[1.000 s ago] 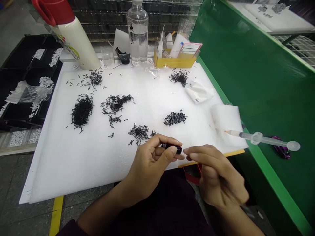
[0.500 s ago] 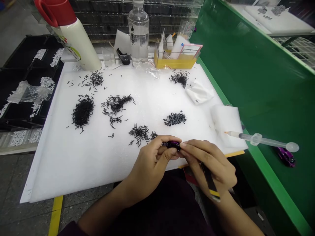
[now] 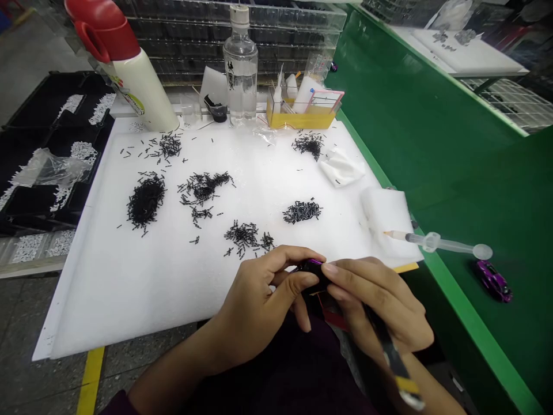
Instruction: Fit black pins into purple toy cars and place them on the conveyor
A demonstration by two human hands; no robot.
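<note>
Above the near edge of the white foam sheet (image 3: 173, 300), my left hand (image 3: 261, 297) is closed around a small purple and black toy car (image 3: 317, 281), pinched between thumb and fingers. The fingertips of my right hand (image 3: 382, 300) touch the car's right end. Black tweezers (image 3: 391, 353) with a yellow band lie in the right palm, their back end pointing down toward me; the tips are hidden. Much of the car is covered by fingers. Just beyond my left hand lie piles of tiny black parts (image 3: 242, 235), with another pile (image 3: 302, 211) farther right.
A syringe (image 3: 436, 242) rests across a white foam block (image 3: 386, 216) at the right. Another purple car (image 3: 493, 280) sits on the green belt (image 3: 432, 144). A red-capped flask (image 3: 144, 86), glass bottle (image 3: 242, 69) and yellow organizer box (image 3: 302, 118) line the back.
The car has tilted in my fingers and shows more of its black side. My right hand has shifted slightly right and down, with the tweezers swinging lower. The camera view has moved slightly.
</note>
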